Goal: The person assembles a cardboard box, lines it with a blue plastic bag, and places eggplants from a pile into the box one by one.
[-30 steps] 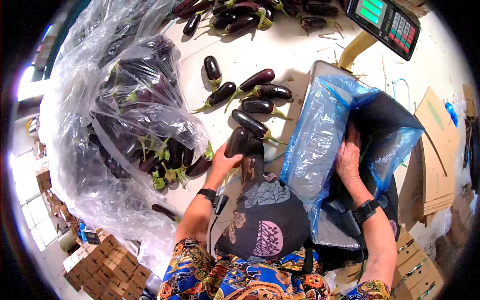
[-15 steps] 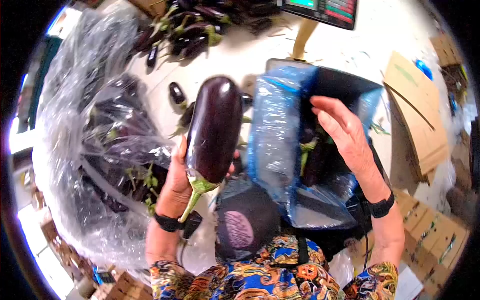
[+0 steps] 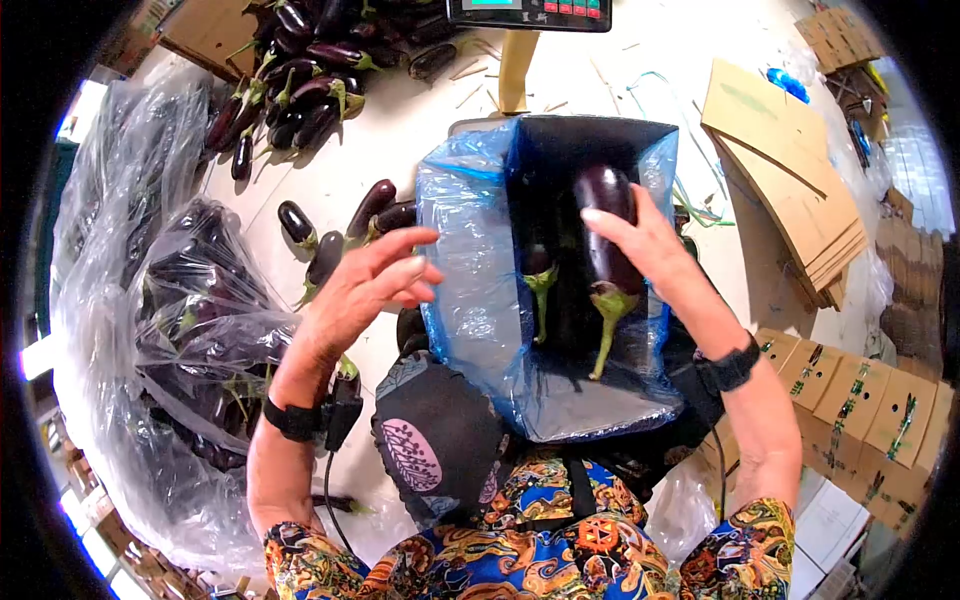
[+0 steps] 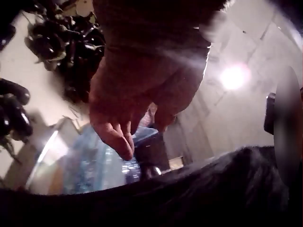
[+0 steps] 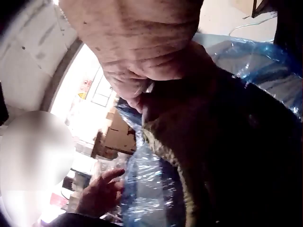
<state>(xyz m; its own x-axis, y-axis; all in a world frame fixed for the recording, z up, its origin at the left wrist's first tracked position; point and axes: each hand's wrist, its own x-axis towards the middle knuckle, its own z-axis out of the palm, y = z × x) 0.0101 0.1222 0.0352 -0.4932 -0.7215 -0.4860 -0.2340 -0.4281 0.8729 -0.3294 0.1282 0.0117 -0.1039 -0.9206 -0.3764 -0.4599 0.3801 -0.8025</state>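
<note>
My right hand (image 3: 662, 248) grips a large dark eggplant (image 3: 606, 235) over the open mouth of a box lined with blue plastic (image 3: 465, 290). Its green stem points down toward me in the head view; in the right wrist view the pale stem (image 5: 187, 189) hangs below the fingers. Inside the box the stem of another eggplant (image 3: 541, 295) shows, its body mostly in shadow. Beside the box's left rim is my left hand (image 3: 360, 290), fingers loosely bent and holding nothing. The left wrist view also shows this hand (image 4: 137, 90) with nothing in it.
Several loose eggplants (image 3: 297, 223) lie left of the box, and a large pile (image 3: 325, 85) lies farther back. Clear plastic (image 3: 110, 300) covers more at far left. Behind the box stands a scale display (image 3: 535, 12) on a post; cardboard sheets (image 3: 775, 150) lie right.
The large eggplant, lifted from the table by the left hand, has passed to the right hand over the box. The left hand is now free. The head view has shifted rightward.
</note>
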